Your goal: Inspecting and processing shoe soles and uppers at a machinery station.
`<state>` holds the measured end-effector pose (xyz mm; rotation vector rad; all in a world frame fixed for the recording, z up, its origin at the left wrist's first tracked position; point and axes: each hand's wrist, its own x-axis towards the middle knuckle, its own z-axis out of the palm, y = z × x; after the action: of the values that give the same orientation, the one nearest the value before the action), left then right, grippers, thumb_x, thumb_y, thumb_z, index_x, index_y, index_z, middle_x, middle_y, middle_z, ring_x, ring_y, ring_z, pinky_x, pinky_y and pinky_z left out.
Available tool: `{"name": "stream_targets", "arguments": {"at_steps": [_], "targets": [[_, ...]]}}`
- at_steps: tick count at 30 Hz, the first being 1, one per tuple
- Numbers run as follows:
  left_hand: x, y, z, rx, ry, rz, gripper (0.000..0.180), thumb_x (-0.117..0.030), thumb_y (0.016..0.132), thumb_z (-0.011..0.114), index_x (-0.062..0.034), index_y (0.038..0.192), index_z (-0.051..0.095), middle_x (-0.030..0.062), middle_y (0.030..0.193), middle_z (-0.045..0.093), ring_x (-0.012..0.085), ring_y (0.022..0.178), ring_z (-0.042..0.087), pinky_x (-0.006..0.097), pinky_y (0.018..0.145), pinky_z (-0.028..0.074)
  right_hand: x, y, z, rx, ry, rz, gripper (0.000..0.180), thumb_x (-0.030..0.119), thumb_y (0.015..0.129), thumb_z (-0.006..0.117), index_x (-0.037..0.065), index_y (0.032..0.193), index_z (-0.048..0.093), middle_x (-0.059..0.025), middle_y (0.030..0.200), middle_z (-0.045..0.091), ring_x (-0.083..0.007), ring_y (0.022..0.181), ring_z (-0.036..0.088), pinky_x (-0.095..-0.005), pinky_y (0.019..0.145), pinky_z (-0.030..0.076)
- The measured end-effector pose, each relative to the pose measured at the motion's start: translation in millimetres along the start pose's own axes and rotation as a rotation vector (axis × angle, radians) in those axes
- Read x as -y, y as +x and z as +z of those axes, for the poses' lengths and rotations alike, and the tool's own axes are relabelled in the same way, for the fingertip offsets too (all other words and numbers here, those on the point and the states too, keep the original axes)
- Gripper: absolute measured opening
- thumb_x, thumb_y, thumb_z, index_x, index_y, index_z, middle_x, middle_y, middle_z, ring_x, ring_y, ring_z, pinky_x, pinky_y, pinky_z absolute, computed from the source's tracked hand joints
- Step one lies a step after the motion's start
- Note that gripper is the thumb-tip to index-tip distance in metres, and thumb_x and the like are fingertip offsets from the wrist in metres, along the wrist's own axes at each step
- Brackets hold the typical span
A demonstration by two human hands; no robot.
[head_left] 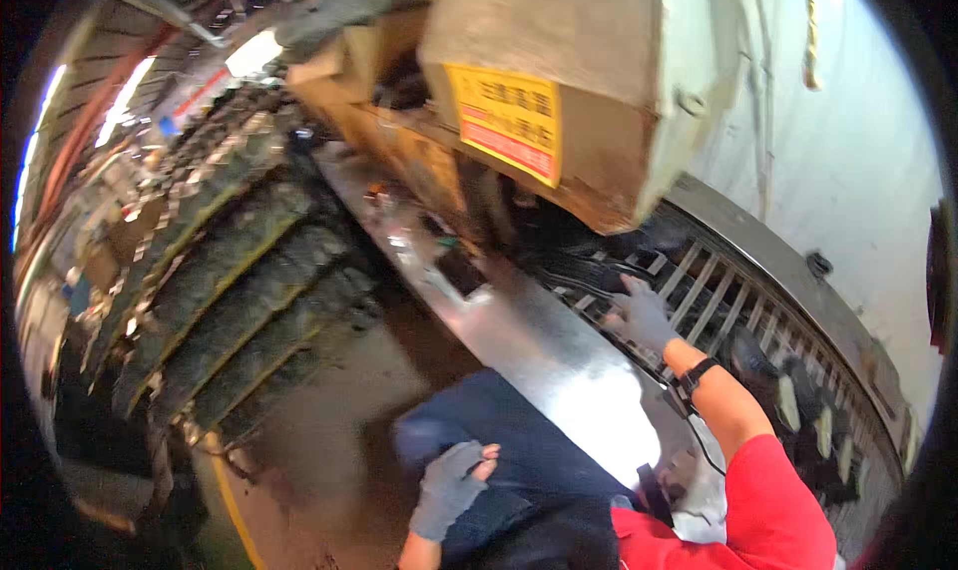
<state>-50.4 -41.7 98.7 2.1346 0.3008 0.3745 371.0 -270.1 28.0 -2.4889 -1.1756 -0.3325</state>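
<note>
My right hand (641, 315), in a grey glove with bare fingertips, reaches over a conveyor of metal slats (714, 290). Its fingers are spread and stretched toward the dark, thin pieces (589, 276) lying near the machine's mouth. Whether the fingertips touch them I cannot tell. A black band (699, 373) circles the right wrist. Lower down, my left hand (451, 490), in a matching grey glove, hovers in front of my dark trousers (519, 430). Its fingers are curled in, and nothing shows in them.
A large metal machine hood (559, 51) with a yellow and red warning label (507, 121) overhangs the conveyor. Shoe-like dark pieces with pale strips (788, 405) lie on the slats at right. A shiny metal ledge (539, 340) runs alongside. Tiered racks (239, 271) of dark items stand left.
</note>
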Motion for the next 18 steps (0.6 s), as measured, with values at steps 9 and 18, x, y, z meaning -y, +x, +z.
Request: {"name": "stream_targets", "arguments": {"at_steps": [9, 18], "targets": [[-7, -14, 21, -0.032, -0.426, -0.343, 0.045, -0.028, 0.104, 0.069, 0.0004, 0.138, 0.065, 0.012, 0.136, 0.07, 0.0258, 0.132, 0.061, 0.038, 0.117, 0.046, 119, -24, -100, 0.351, 0.477, 0.098, 0.043, 0.012, 0.072, 0.08, 0.007, 0.11, 0.06, -0.0146, 0.101, 0.062, -0.028, 0.1, 0.063, -0.041, 0.089, 0.052], [-43, 42, 42, -0.072, -0.337, -0.174, 0.069, -0.029, 0.092, 0.079, -0.0052, 0.152, 0.055, 0.0197, 0.131, 0.07, 0.0291, 0.125, 0.066, 0.038, 0.109, 0.05, 181, 18, -164, 0.872, 1.863, 0.385, 0.055, 0.052, 0.103, 0.063, 0.001, 0.124, 0.062, -0.0125, 0.088, 0.071, -0.0267, 0.087, 0.073, -0.0406, 0.084, 0.061]]}}
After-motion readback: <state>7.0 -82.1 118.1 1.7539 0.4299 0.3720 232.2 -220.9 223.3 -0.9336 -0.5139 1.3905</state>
